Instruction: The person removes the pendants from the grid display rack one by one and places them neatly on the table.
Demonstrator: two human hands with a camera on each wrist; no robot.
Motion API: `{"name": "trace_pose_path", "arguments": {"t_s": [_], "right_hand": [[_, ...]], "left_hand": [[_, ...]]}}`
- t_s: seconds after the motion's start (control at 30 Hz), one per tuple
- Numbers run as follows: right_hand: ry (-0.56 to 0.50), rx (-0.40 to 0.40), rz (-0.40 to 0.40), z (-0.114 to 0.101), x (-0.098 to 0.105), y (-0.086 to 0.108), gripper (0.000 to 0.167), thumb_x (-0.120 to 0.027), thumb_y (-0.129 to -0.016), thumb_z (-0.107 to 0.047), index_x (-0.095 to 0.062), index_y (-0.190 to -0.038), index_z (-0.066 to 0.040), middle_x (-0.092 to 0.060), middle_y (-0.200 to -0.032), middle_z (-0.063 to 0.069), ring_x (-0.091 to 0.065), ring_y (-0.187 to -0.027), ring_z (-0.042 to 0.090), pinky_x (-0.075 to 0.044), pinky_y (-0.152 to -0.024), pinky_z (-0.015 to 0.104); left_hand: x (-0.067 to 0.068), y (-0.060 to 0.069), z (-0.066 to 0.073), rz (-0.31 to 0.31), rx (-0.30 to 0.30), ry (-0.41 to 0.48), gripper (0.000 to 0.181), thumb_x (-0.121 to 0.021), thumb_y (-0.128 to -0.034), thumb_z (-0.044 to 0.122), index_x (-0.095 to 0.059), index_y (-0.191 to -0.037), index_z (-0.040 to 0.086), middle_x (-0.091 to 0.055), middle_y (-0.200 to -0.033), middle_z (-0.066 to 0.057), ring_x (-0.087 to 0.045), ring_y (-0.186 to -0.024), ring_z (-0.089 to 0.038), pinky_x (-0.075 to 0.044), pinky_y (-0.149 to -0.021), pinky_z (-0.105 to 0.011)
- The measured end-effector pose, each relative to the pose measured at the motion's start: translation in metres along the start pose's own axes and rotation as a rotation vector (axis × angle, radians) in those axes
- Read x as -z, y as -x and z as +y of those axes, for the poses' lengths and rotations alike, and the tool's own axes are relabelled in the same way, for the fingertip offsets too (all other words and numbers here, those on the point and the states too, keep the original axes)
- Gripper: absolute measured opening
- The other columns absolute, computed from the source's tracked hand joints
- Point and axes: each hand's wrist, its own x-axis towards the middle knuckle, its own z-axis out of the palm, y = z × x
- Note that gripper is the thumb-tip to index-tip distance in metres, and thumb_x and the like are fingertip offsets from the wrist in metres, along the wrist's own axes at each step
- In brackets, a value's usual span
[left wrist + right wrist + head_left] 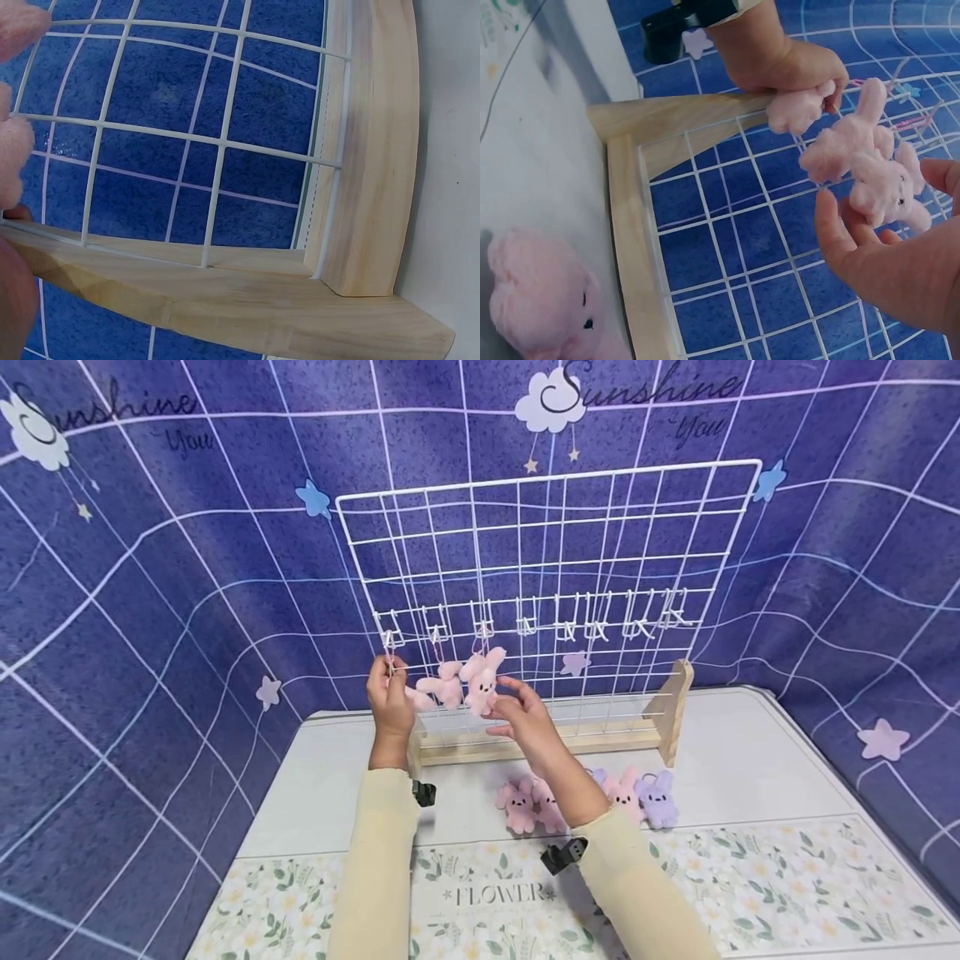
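Three pink bunny plush keychains hang side by side from hooks at the rack's left end. My left hand (pixel 390 697) holds the leftmost bunny (pixel 795 112) near its top, fingers curled in by its pink cord. The middle bunny (pixel 448 685) hangs tilted. My right hand (pixel 528 727) is beside the third bunny (pixel 482 683), its loosely spread fingertips touching the lower body. That bunny faces outward with its ears up. In the left wrist view, only pink plush edges and part of the left hand (pixel 15 300) show.
The white wire grid rack (pixel 547 518) stands on a wooden base (pixel 615 741), with more hooks (pixel 567 631) to the right. Several pink and purple bunny keychains (pixel 658 799) lie on the white table (pixel 750 752), partly behind the right arm. A flowered mat (pixel 787 885) covers the front.
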Motion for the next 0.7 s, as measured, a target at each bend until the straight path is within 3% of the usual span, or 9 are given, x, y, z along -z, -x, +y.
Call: {"name": "trace_pose_path", "arguments": {"t_s": [0.13, 0.27, 0.5, 0.7], "right_hand": [[-0.081, -0.014, -0.019, -0.002, 0.001, 0.000, 0.057, -0.060, -0.103, -0.015, -0.040, -0.156, -0.004, -0.065, -0.120, 0.008, -0.073, -0.093, 0.015, -0.063, -0.091, 0.039], [-0.157, -0.031, -0.065, -0.006, 0.000, 0.001, 0.058, -0.060, -0.105, -0.011, -0.035, -0.157, -0.002, -0.067, -0.109, 0.003, -0.078, -0.082, 0.014, -0.065, -0.084, 0.034], [-0.261, -0.016, -0.135, -0.020, 0.001, 0.013, 0.056, -0.054, -0.106, -0.002, -0.035, -0.158, 0.001, -0.064, -0.111, 0.003, -0.078, -0.083, 0.014, -0.064, -0.080, 0.027], [-0.305, 0.041, -0.166, -0.036, 0.006, 0.021, 0.047, -0.050, -0.107, -0.001, -0.038, -0.152, -0.003, -0.064, -0.108, 0.003, -0.078, -0.084, 0.015, -0.064, -0.082, 0.028]], "left_hand": [[-0.001, 0.000, -0.002, 0.002, 0.011, -0.017, 0.015, -0.040, -0.0890, -0.009, -0.048, -0.091, -0.021, -0.045, -0.078, 0.007, -0.040, -0.072, 0.001, -0.031, -0.068, -0.015], [-0.001, 0.000, 0.002, -0.002, 0.028, -0.019, 0.017, -0.039, -0.0881, -0.009, -0.048, -0.092, -0.023, -0.046, -0.079, 0.003, -0.041, -0.073, -0.001, -0.032, -0.070, -0.016], [0.001, 0.000, 0.010, -0.032, 0.029, -0.026, 0.015, -0.040, -0.0865, -0.011, -0.048, -0.092, -0.023, -0.047, -0.082, -0.016, -0.043, -0.075, -0.004, -0.034, -0.072, -0.018], [0.000, -0.001, 0.011, -0.019, 0.021, -0.013, 0.015, -0.040, -0.0854, -0.013, -0.049, -0.091, -0.023, -0.047, -0.080, -0.007, -0.042, -0.073, -0.003, -0.033, -0.070, -0.018]]}}
